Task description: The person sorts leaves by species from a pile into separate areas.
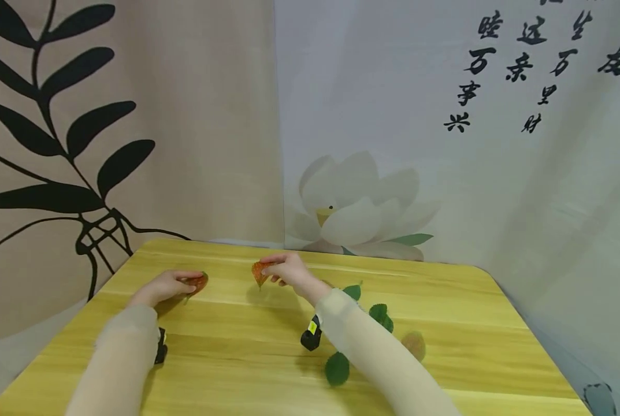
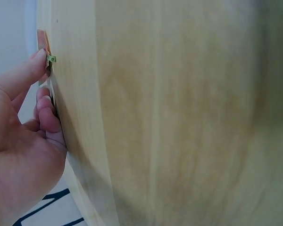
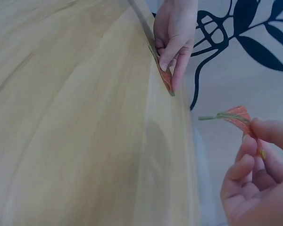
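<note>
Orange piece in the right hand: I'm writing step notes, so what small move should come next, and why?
Perhaps lower the orange piece to the table: the right hand pinches it clear of the surface, while green leaves lie there loose.

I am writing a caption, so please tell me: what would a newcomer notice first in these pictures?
Probably the bold black leaves on the backdrop, at the head view's left. Then the left hand and right hand over the yellow table, each pinching an orange leaf-like piece.
</note>
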A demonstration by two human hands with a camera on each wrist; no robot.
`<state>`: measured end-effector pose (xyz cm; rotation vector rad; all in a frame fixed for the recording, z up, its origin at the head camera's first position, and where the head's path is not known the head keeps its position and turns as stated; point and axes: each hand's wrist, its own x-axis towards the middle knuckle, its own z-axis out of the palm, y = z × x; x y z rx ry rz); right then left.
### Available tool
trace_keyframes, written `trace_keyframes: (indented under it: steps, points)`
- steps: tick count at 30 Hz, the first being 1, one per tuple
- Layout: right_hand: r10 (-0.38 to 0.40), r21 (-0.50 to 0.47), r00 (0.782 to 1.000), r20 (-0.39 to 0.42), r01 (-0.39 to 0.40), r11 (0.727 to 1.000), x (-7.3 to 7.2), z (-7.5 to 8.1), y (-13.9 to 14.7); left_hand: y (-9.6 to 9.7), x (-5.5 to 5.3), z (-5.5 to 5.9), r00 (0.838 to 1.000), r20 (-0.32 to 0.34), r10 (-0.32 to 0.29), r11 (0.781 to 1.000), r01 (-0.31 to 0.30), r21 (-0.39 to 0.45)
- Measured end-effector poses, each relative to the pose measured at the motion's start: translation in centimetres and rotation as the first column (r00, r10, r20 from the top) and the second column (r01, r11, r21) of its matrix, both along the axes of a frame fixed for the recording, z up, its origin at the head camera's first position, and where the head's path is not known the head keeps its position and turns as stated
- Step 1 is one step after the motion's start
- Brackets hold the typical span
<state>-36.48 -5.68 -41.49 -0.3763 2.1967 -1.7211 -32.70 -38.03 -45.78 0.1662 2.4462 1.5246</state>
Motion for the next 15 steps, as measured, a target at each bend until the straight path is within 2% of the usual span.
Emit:
trace_keyframes:
  steps: [3,4,6,8,15]
  points:
    - [-0.019,-0.048,0.998,0.053,0.021,0.999,-0.3,-1.0,-1.5,-0.3,-0.3,-0.3,0.999,-0.025,-0.028,0.998,0.029,0.053]
    - [-0.019,-0.055,0.998,0.063,0.022,0.998,-0.4,-1.3,-2.0,-0.4,-0.3,-0.3,0.999,-0.033,-0.033,0.998,0.034,0.045]
    - [-0.020,-0.065,0.997,0.076,0.025,0.998,-0.5,-1.9,-3.0,-0.2,-0.2,-0.4,0.999,-0.049,-0.008,1.000,0.007,-0.015]
    - [-0.021,-0.056,0.997,0.072,0.025,0.998,-0.5,-2.2,-4.0,0.2,0.0,-0.3,0.999,-0.038,0.032,0.998,-0.034,-0.054]
    - [-0.023,-0.010,0.999,0.042,0.024,1.000,-0.5,-3.1,-6.9,0.7,0.3,0.1,0.997,-0.046,0.064,0.991,-0.069,-0.119]
